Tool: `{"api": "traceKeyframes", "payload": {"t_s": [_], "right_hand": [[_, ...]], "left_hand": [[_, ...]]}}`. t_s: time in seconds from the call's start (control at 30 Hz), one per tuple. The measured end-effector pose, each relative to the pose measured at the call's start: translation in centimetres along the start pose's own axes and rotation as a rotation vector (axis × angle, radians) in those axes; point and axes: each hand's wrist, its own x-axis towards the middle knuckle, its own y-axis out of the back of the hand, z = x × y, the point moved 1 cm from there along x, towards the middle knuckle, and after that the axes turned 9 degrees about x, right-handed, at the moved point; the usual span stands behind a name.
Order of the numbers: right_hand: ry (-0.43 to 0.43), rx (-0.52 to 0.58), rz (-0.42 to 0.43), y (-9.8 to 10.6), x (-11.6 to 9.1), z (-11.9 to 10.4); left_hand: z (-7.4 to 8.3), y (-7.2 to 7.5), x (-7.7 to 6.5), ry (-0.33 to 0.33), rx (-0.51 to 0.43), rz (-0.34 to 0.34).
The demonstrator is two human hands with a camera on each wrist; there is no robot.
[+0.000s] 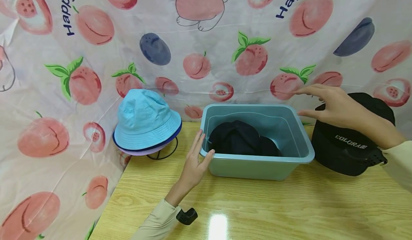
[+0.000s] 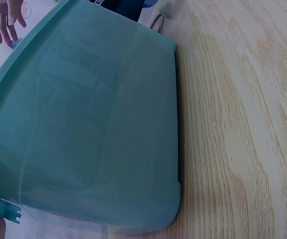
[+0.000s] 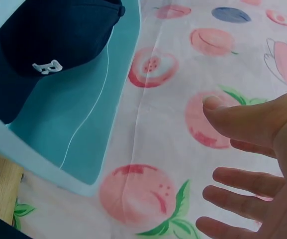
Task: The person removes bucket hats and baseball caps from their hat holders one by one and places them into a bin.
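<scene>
A dark baseball cap (image 1: 236,138) with a white emblem, visible in the right wrist view, lies inside the teal plastic bin (image 1: 257,166), toward its left end. My left hand (image 1: 194,161) is at the bin's front left corner, its fingers extended along the rim. Above the bin's right end, my right hand (image 1: 334,106) hovers with spread fingers and nothing between them. In the right wrist view that hand (image 3: 262,169) shows a gap between thumb and fingers. Below the right forearm sits a black hat (image 1: 341,143) with white lettering, partly covered by the arm.
Left of the bin, a light blue bucket hat (image 1: 145,118) tops a stack with dark blue and lilac brims, on a black wire stand (image 1: 164,156). The wooden table (image 1: 257,207) meets a fruit-print cloth (image 1: 128,36) behind.
</scene>
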Motion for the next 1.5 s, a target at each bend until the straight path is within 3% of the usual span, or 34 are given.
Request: {"api": "traceKeyframes", "payload": {"t_s": [0.4, 0.73, 1.1, 1.5], "right_hand": [[-0.104, -0.078, 0.055, 1.0, -1.9, 1.9], [-0.112, -0.107, 0.09, 1.5, -3.1, 2.9], [-0.243, -0.164, 0.102, 2.1, -4.5, 4.1], [-0.299, -0.196, 0.158, 3.1, -6.1, 5.4]], "left_hand": [[0.0, 0.1, -0.1, -0.016, 0.001, 0.002], [-0.2, 0.2, -0.1, -0.017, 0.006, 0.008], [-0.1, 0.4, -0.3, -0.012, 0.005, 0.001], [-0.2, 0.4, -0.4, -0.029, 0.001, 0.002]]}}
